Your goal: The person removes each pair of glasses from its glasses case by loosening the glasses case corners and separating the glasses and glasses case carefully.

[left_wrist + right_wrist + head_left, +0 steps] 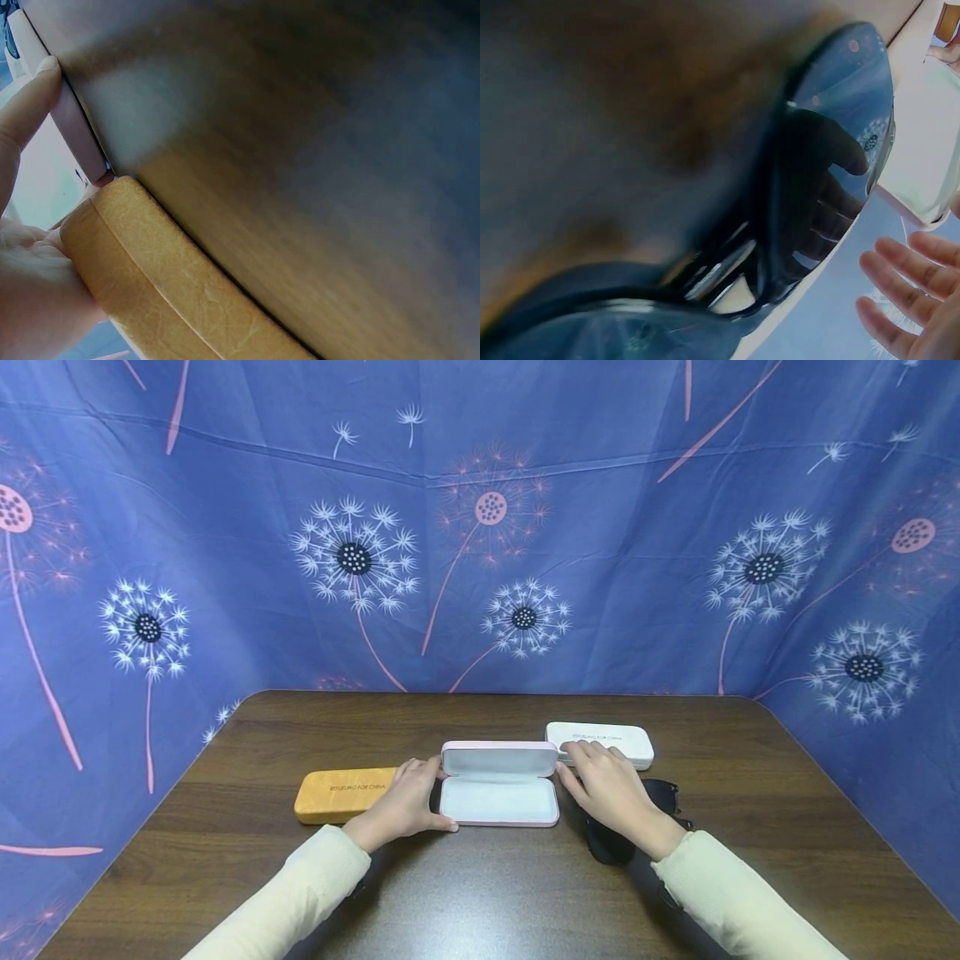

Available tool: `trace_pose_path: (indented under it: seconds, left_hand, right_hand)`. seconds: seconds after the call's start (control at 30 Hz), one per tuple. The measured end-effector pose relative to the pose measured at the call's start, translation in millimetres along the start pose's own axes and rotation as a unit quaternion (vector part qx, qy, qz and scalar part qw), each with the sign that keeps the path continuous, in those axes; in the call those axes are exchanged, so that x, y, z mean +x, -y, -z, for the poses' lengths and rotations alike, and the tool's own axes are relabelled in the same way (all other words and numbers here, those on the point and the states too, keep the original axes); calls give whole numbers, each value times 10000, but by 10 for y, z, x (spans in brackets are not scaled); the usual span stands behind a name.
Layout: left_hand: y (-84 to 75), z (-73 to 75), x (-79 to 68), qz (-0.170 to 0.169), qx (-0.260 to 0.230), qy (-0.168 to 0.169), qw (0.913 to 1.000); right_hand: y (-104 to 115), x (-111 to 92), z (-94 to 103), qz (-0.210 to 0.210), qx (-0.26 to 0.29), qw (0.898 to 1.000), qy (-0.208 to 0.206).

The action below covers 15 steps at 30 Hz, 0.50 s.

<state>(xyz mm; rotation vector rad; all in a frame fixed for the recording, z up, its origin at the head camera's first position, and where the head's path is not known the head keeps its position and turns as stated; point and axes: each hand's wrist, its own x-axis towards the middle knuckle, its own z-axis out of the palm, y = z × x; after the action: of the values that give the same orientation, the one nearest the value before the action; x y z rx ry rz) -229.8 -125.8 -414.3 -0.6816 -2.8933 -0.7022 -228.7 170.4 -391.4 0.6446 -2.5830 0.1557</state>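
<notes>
An opened glasses case, pale pink outside and pale inside, lies on the table with its lid raised at the back. My left hand holds its left end, thumb against the front edge and fingers toward the back by the lid. To the right of the case is my right hand, its fingers extended and slightly spread near the lid's right edge; whether the thumb touches the case is hard to tell. Black sunglasses lie beneath the right hand and wrist, partly hidden.
A yellow glasses case, closed, lies left of the opened one, partly behind the left hand. At the back right sits a closed white glasses case. Dark wood table; a blue dandelion-print cloth hangs behind it and along the sides.
</notes>
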Motion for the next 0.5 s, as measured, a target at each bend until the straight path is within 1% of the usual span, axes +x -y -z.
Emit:
trace_pose_path:
  seconds: [0.1, 0.3, 0.5]
  left_hand:
    - [-6, 1, -3, 13, -18, 12, 10000]
    - [0, 3, -7, -14, -105, 1, 9999]
    - [9, 9, 4, -43, -103, 16, 9999]
  right_hand:
    - [23, 67, -17, 8, 23, 10000, 22]
    - [64, 169, -66, 30, 122, 9998, -128]
    - [92, 235, -93, -73, 249, 9996, -61]
